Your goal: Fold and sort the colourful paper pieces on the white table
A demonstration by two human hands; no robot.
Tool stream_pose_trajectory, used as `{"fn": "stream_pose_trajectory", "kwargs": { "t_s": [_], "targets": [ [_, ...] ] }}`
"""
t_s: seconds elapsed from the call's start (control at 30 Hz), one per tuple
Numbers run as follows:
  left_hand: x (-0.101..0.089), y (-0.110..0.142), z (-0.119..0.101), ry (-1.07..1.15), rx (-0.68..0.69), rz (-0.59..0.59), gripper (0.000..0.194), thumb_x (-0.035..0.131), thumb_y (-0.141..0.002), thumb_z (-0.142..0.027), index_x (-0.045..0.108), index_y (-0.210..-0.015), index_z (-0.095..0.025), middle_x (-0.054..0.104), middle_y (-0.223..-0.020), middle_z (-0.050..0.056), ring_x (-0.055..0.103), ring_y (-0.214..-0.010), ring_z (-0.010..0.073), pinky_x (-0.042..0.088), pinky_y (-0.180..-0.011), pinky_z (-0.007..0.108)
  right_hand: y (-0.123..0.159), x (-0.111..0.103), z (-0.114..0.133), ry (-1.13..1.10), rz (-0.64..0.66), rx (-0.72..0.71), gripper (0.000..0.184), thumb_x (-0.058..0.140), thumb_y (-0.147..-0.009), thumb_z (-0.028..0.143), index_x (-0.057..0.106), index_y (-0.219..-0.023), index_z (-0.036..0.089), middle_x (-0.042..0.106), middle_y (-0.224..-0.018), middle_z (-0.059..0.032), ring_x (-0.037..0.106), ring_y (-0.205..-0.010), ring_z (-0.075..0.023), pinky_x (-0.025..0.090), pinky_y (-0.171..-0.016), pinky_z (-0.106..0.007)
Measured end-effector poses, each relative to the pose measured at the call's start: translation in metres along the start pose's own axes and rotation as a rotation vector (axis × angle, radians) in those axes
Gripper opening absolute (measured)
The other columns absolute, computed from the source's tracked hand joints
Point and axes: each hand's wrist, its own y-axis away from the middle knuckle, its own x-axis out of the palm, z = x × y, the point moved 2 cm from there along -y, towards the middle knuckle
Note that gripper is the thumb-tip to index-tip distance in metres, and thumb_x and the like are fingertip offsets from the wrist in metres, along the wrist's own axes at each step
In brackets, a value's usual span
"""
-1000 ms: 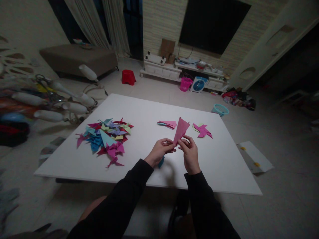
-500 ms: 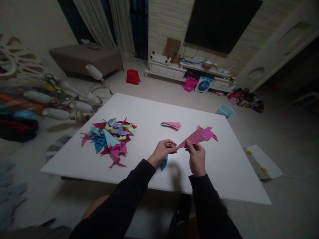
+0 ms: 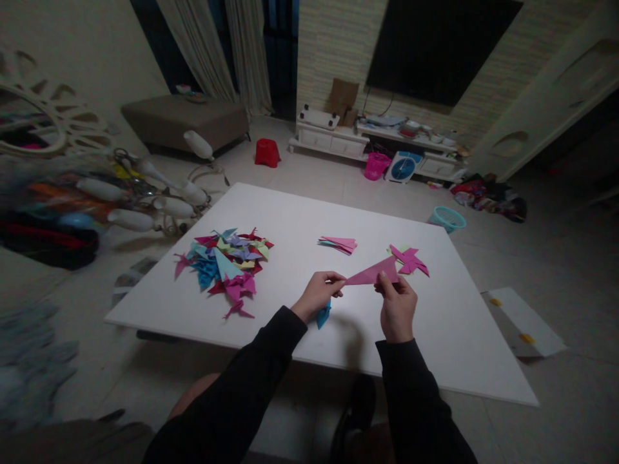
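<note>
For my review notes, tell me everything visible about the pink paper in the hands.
The pink paper is a long, narrow, matte triangle, apparently folded; its layers cannot be made out. It points left, seemingly raised over the white table. The left hand pinches its tip; the right hand grips its wide end.

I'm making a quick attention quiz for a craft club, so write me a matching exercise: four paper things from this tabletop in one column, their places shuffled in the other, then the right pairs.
Things
1. Pink folded paper
2. Small blue piece
3. Colourful heap
4. Pinwheel-shaped paper

Places
A. Spread over the left part of the white table
B. Lying on the tabletop beyond the right hand
C. Held up between both hands
D. On the tabletop, close by the wrist of the left hand

Pairs
1-C, 2-D, 3-A, 4-B
</note>
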Motion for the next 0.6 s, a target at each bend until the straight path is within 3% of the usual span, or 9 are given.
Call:
{"fn": "stream_pose_trajectory", "kwargs": {
  "t_s": [0.23,0.33,0.47,0.6],
  "targets": [
    [-0.023,0.001,0.001,-0.064,0.023,-0.125,0.006,0.068,-0.075,-0.016,0.069,-0.072,-0.011,0.062,-0.055,0.003,0.058,-0.054,0.0121,0.044,-0.057,0.022,-0.004,-0.007,0.001,-0.011,-0.08,-0.038,0.03,0.082,-0.072,0.042,0.068,-0.08,0.017,0.064,-0.07,0.0,0.057,-0.062,-0.0139,0.046,-0.062,-0.03],
    [-0.033,-0.005,0.003,-0.062,-0.022,-0.166,0.005,0.064,-0.074,-0.013,0.066,-0.07,-0.012,0.061,-0.051,0.002,0.057,-0.049,0.0118,0.044,-0.054,0.022,-0.001,-0.006,0.007,0.11,-0.063,-0.11,0.025,0.076,-0.079,0.041,0.067,-0.082,0.018,0.065,-0.073,-0.0005,0.058,-0.064,-0.015,0.047,-0.063,-0.031],
    [-0.038,-0.01,0.002,0.0,-0.058,-0.138,0.007,0.06,-0.073,-0.012,0.066,-0.071,-0.011,0.061,-0.051,0.003,0.056,-0.048,0.011,0.043,-0.052,0.021,0.011,0.011,0.018,0.51,0.257,-0.394,0.011,0.067,-0.087,0.031,0.069,-0.093,0.022,0.067,-0.088,-0.005,0.061,-0.081,-0.0215,0.049,-0.07,-0.036],
    [-0.035,-0.01,0.0,0.045,-0.06,-0.061,0.01,0.062,-0.074,-0.015,0.069,-0.073,-0.009,0.064,-0.055,0.005,0.058,-0.05,0.0104,0.043,-0.052,0.02,0.022,0.03,0.016,0.784,0.505,-0.689,0.02,0.064,-0.085,0.017,0.071,-0.103,0.026,0.068,-0.105,-0.0084,0.054,-0.105,-0.0289,0.048,-0.089,-0.046]
  ]
}}
